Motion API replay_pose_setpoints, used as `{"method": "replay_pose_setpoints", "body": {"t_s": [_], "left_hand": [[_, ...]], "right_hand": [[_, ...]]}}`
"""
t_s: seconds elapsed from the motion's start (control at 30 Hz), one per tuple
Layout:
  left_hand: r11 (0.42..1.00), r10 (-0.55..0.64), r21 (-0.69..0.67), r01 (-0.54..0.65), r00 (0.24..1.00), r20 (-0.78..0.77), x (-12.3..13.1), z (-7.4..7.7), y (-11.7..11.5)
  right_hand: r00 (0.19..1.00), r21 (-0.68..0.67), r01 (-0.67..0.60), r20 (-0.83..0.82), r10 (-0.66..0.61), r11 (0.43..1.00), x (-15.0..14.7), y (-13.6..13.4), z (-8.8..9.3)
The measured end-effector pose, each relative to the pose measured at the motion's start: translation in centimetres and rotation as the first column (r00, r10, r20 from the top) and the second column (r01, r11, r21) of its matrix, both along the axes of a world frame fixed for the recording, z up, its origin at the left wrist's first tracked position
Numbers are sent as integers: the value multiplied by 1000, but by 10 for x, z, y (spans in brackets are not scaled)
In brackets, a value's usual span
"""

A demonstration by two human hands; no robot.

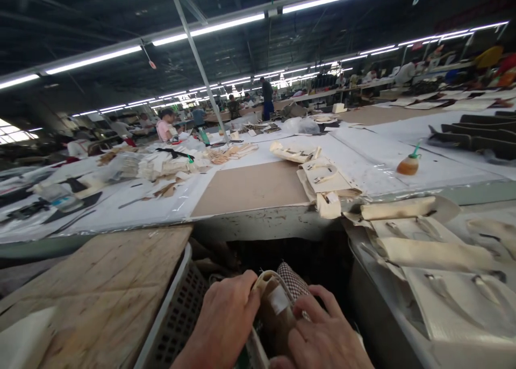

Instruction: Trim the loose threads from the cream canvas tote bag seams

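Between my two hands is a cream handbag (pixel 269 277), its opening facing up and a small white label (pixel 279 300) visible inside. My left hand (pixel 226 318) is closed over the left edge of the bag's opening, thumb towards the inside. On the other side, my right hand (pixel 322 331) has its fingers bent around the right edge, near a brown-and-white checked cloth (pixel 292 278) that sticks up there. The lower part of the bag is hidden by my hands and the bottom of the picture.
A grey plastic crate (pixel 181 310) and wooden board (pixel 92 272) lie left. Cream bags with handles (pixel 447 288) lie right. Ahead, a long white table (pixel 355 148) bears more bag pieces (pixel 322 178) and a glue bottle (pixel 408 165). People (pixel 267 97) are farther back.
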State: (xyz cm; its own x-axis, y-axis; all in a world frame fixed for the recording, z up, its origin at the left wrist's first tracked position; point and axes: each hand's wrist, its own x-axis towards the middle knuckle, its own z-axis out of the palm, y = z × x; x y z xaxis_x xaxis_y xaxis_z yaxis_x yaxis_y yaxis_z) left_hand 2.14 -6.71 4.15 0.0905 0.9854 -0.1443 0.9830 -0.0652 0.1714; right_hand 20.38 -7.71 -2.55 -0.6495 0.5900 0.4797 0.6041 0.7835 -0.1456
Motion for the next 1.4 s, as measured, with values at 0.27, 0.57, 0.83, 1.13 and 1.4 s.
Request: {"method": "replay_pose_setpoints", "body": {"t_s": [0.27, 0.57, 0.83, 1.13, 1.4], "left_hand": [[994, -104, 3, 108, 943, 316, -21, -1, 7], [983, -179, 5, 186, 940, 289, -19, 6, 17], [939, -322, 93, 331, 942, -97, -5, -1, 30], [893, -449, 177, 414, 781, 435, -12, -8, 40], [861, -492, 133, 491, 737, 462, -17, 0, 34]], "right_hand": [[895, 23, 394, -238, -378, 919, 1, -6, -47], [941, 39, 258, -235, -242, 965, -3, -6, -59], [932, -41, 256, -254, -258, 966, -4, -13, -51], [845, -308, 257, -387, -368, 916, 3, -15, -36], [842, -396, 169, -419, -341, 903, 5, -16, -35]]}}
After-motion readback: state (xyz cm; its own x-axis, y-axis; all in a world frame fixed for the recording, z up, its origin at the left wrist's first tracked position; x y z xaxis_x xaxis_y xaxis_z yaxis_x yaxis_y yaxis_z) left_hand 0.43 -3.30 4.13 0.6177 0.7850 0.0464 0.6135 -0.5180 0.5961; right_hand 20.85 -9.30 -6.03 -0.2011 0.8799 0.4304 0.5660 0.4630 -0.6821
